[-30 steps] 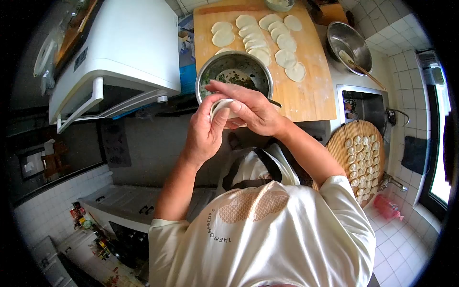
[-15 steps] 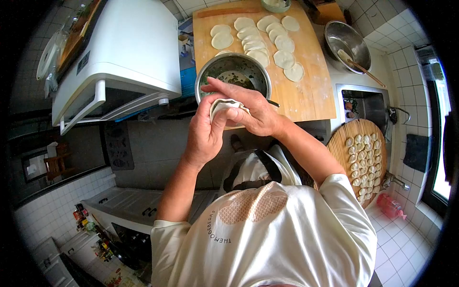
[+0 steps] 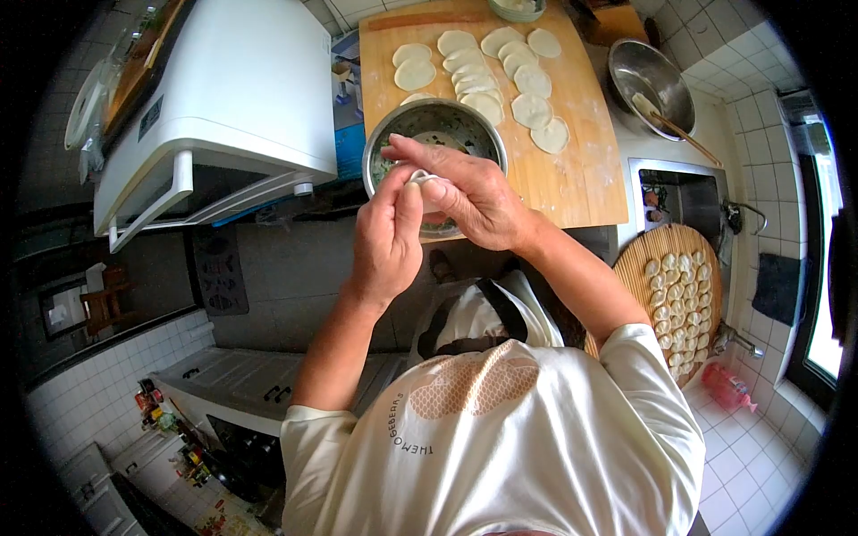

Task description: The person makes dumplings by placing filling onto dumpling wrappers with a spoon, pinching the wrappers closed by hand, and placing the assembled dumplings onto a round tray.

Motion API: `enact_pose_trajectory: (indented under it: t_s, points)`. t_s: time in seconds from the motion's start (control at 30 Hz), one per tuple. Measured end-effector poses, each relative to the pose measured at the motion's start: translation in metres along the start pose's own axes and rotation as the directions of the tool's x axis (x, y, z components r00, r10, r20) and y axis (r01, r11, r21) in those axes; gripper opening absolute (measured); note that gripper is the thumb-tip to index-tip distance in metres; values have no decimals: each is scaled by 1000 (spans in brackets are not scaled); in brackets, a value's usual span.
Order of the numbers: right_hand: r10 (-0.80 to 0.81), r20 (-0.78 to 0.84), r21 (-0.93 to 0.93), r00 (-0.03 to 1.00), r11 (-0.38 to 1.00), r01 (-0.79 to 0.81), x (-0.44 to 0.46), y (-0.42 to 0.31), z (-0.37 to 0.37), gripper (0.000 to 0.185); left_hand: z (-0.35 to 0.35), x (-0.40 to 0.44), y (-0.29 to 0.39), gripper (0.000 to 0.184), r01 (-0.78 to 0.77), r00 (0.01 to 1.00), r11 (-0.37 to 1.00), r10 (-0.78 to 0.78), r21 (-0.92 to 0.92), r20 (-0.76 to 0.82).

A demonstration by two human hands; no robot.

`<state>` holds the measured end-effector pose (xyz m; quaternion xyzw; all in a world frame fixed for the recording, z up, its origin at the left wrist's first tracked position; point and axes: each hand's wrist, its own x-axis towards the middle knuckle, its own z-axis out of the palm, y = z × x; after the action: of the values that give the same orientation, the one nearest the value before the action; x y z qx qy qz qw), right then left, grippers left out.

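Over the near side of a steel bowl (image 3: 371, 156) with green-flecked filling, my two hands are closed together around a dumpling (image 3: 423, 177). My left hand (image 3: 391, 234) grips it from the left, thumb and index finger pinching its edge. From the right, my right hand (image 3: 483, 201) presses the same edge with its thumb, while its fingers reach across the top. Only a small pale part of the dumpling shows between the thumbs. Round dough wrappers (image 3: 533, 112) lie in overlapping rows on the wooden board (image 3: 585, 179) beyond the bowl.
On the right, a round slatted tray (image 3: 630, 259) holds rows of finished dumplings beside the sink (image 3: 679, 179). Behind it stands a larger metal bowl (image 3: 675, 76) with a wooden-handled utensil. A white appliance (image 3: 241, 80) stands left of the board.
The dumpling's wrapper has gone from a broad, partly folded shape to a small pinched edge between my thumbs. My hands have drawn closer together around it.
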<state>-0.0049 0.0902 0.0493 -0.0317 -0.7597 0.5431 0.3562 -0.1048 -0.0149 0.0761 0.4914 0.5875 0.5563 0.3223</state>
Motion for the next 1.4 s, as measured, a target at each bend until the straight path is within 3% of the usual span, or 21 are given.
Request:
enact_pose_trajectory:
  t_s: [0.13,0.2,0.33,0.47,0.57,0.8,0.9,1.03,1.13,1.2,1.4]
  points:
    - [5,-34,18,999,1000,-5,4,-3,-3,44,3,9,2,33,-36,999,999,36,-22,-13]
    - [26,-39,35,999,999,-25,6,-3,-4,44,2,12,2,32,-80,997,993,80,87,2]
    - [84,18,44,996,995,-85,8,-1,-7,41,1,17,-2,34,-23,1000,1000,23,-1,17]
    - [186,60,51,981,981,-189,12,-2,-11,39,1,26,-7,35,-43,999,995,43,87,-9]
    - [100,-23,8,995,995,-100,13,8,-8,38,3,30,-11,35,-50,998,991,54,124,-23]
    - [132,-36,102,991,987,-127,4,2,-4,31,11,29,-12,35,-109,992,937,126,333,-31]
    - [200,57,106,978,973,-206,0,-1,-8,32,13,26,-16,35,-136,990,910,144,392,10]
    - [157,67,87,985,983,-163,-7,-4,-7,32,18,19,-22,35,-131,991,923,129,362,28]
    - [183,53,79,982,979,-187,-11,-9,-6,32,21,20,-26,35,-224,973,895,224,385,45]
    - [187,54,65,981,980,-191,-10,-10,-6,32,22,17,-29,37,-169,984,926,180,337,0]
    - [173,41,-5,984,985,-173,-6,-11,-5,33,24,21,-32,37,-196,974,934,220,298,-48]
